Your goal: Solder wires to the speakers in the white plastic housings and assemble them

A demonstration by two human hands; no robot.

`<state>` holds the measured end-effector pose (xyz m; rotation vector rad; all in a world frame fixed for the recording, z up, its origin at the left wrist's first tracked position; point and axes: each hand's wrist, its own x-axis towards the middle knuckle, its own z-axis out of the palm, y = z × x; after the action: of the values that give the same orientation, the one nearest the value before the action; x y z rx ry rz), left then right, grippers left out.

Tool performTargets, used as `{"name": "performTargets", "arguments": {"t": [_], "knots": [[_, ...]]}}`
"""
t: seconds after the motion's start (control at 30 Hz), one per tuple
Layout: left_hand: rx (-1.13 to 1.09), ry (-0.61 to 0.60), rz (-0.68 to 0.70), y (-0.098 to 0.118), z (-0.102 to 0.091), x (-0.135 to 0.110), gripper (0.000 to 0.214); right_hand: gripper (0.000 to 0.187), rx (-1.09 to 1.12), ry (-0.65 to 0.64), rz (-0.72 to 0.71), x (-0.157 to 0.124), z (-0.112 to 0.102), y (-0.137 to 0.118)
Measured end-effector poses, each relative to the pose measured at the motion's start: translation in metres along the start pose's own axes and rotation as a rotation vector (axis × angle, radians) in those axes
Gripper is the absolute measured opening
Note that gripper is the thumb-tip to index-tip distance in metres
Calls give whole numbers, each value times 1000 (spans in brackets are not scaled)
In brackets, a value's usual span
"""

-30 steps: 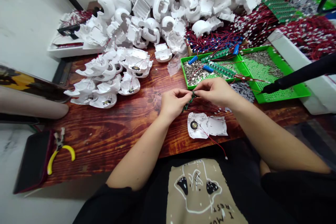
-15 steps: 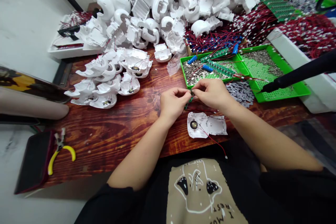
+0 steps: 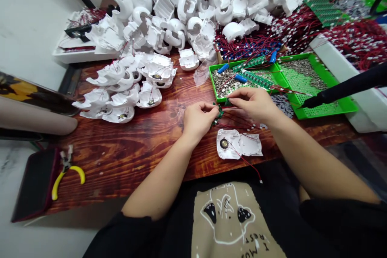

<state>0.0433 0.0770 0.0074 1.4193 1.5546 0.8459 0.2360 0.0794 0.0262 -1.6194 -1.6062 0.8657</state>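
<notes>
My left hand [image 3: 198,119] is closed in a pinch on a small green circuit board [image 3: 218,113] just above the wooden table [image 3: 136,149]. My right hand [image 3: 252,104] is pinched too, its fingertips at the board's right end among thin red wires [image 3: 242,119]. What it grips is too small to name. Below both hands lies an open white plastic shell [image 3: 238,144] with a round metal disc inside and a red wire trailing toward me.
A big heap of white plastic shells [image 3: 193,8] fills the back. Green trays [image 3: 320,107] of small metal parts and boards sit at right, beside bundles of red wires [image 3: 347,36]. Yellow-handled pliers [image 3: 65,171] lie at the front left. A black rod [image 3: 347,84] reaches in from the right.
My right hand has drawn slightly right and away from my left hand, opening a small gap between them. The view shifted a little.
</notes>
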Motion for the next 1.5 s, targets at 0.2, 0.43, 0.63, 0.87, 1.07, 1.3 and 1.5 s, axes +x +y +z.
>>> {"name": "performTargets", "arguments": {"t": [0.2, 0.43, 0.63, 0.87, 1.07, 1.3, 1.5], "knots": [[82, 20, 157, 4, 2, -2, 17, 17, 78, -84, 47, -1, -3, -3], [33, -37, 190, 5, 5, -3, 13, 17, 134, -96, 62, -5, 4, -10], [-133, -87, 123, -1, 7, 2, 18, 19, 180, -114, 71, -5, 5, -12], [-186, -120, 126, -2, 9, 1, 14, 22, 185, -121, 43, -2, 3, -12], [-188, -43, 144, -2, 13, -3, 14, 24, 137, -20, -11, -2, 10, -15], [-16, 95, 160, 6, 12, -8, 10, 21, 7, 129, -69, -9, 24, -17], [-28, 133, 170, 2, 9, -7, 18, 20, 277, 404, -140, -4, 25, -15]]}}
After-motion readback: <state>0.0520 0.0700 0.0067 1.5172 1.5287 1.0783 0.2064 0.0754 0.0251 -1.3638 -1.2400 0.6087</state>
